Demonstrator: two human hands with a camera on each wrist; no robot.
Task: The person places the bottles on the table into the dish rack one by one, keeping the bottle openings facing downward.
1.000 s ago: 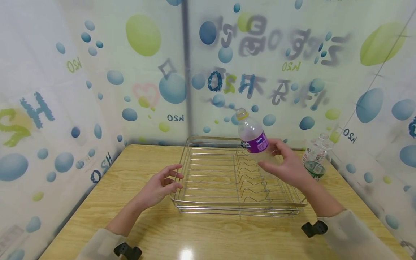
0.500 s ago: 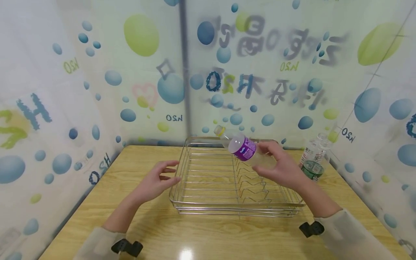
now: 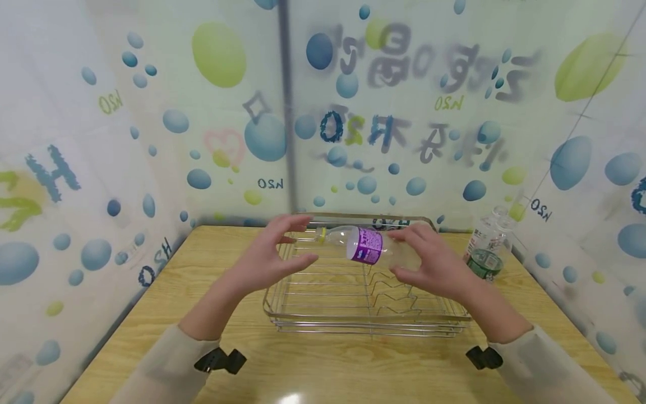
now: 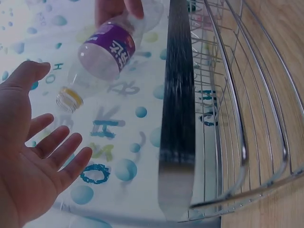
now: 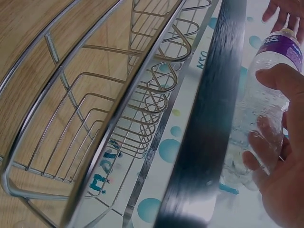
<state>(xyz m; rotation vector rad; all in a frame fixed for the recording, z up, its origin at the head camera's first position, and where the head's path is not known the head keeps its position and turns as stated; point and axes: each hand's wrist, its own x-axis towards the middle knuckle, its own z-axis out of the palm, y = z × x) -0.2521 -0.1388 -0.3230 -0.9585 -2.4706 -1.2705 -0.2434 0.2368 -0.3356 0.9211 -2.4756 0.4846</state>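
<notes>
A clear plastic bottle (image 3: 367, 246) with a purple label lies on its side in the air above a metal wire dish rack (image 3: 323, 317). My right hand (image 3: 435, 259) grips it round the base end, and the right wrist view shows thumb and fingers wrapped about the bottle (image 5: 261, 109). The yellow-ringed cap (image 4: 70, 99) points left, toward my left hand (image 3: 267, 252). That hand has its fingers spread on both sides of the cap end; in the left wrist view a gap shows between fingers and cap.
Clear bottles, one with a green label (image 3: 485, 264), stand on the wooden table (image 3: 323, 370) right of the rack. A patterned curtain (image 3: 227, 140) closes off the back and sides. The rack has zigzag wire dividers (image 3: 396, 292) in its right half.
My right hand has tipped the bottle from nearly upright to horizontal, cap leftward, and lowered it. The left hand has moved right and up from the rack's left edge to the cap end.
</notes>
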